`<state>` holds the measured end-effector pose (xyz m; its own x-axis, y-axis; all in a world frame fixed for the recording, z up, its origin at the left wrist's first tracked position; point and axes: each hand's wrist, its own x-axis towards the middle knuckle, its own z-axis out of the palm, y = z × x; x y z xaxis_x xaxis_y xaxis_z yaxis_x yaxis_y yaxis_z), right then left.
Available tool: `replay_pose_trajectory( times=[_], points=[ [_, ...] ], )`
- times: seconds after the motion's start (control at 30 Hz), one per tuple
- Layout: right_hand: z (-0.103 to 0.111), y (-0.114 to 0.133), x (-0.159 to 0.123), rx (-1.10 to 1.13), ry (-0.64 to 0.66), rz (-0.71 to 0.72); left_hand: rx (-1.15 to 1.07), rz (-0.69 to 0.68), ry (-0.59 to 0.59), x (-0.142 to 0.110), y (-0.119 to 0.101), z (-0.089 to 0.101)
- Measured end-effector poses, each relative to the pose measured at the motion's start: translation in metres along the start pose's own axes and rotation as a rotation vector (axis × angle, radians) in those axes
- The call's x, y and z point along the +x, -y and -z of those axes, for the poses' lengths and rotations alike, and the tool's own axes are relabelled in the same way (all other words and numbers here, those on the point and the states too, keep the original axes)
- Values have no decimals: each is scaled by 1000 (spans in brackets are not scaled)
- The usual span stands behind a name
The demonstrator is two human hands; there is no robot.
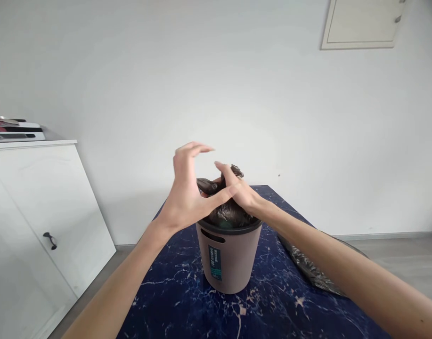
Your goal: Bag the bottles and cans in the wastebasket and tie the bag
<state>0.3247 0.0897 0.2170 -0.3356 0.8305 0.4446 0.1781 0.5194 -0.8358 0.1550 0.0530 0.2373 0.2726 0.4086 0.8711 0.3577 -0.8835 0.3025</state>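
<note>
A black garbage bag (230, 215) bulges from the mouth of a pinkish-beige trash can (233, 259) with a black rim and a teal label. My right hand (237, 188) is closed round the bag's gathered top, and a tuft of the plastic sticks up above its fingers. To the left, my left hand (187, 188) is open, thumb and fingers spread wide apart beside the bag's dark loose end. Its thumb crosses in front of my right hand. Some of the bag's neck is hidden behind both hands.
The can stands on a table (187, 310) with a dark blue marbled top. More black plastic (311, 268) lies at the table's right edge, partly behind my right forearm. A white cabinet (35, 212) stands at left, and a white wall (131, 94) rises behind.
</note>
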Motion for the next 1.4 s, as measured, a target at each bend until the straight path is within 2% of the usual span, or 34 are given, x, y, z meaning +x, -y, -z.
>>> replay_pose_trajectory(
  times=[0.07, 0.13, 0.2, 0.27, 0.33, 0.4, 0.57, 0.7, 0.8, 1.07, 1.2, 1.3, 1.4],
  points=[
    [3, 3, 0, 57, -38, -75, -55, 133, -95, -9, 11, -4],
    [4, 7, -1, 104, -22, -120, -96, 274, -109, -18, 20, -10],
    [6, 11, -4, 123, 15, -132, -156, 392, -34, -24, 24, -15],
    [8, 14, -7, 103, 19, -128, -192, 468, 109, -25, 25, -19],
    [14, 17, -10, 52, 10, -118, -179, 472, 245, -21, 28, -20],
    [23, 20, -14, -2, 36, -105, -154, 431, 310, -16, 30, -20],
    [46, 27, -26, -223, 270, 8, -165, 396, 381, -7, 36, -19],
    [57, 27, -32, -364, 311, 112, -99, 448, 405, -6, 37, -18],
    [59, 19, -34, -454, 235, 186, -82, 475, 412, -6, 37, -16],
    [54, -12, -34, -623, -120, 368, -37, 503, 418, -6, 35, -13],
    [47, -19, -32, -700, -262, 491, -64, 452, 498, -6, 32, -10],
    [41, -19, -31, -770, -316, 580, -166, 419, 555, -4, 33, -9],
    [38, -16, -29, -844, -362, 651, -267, 517, 476, 0, 37, -11]
  ],
)
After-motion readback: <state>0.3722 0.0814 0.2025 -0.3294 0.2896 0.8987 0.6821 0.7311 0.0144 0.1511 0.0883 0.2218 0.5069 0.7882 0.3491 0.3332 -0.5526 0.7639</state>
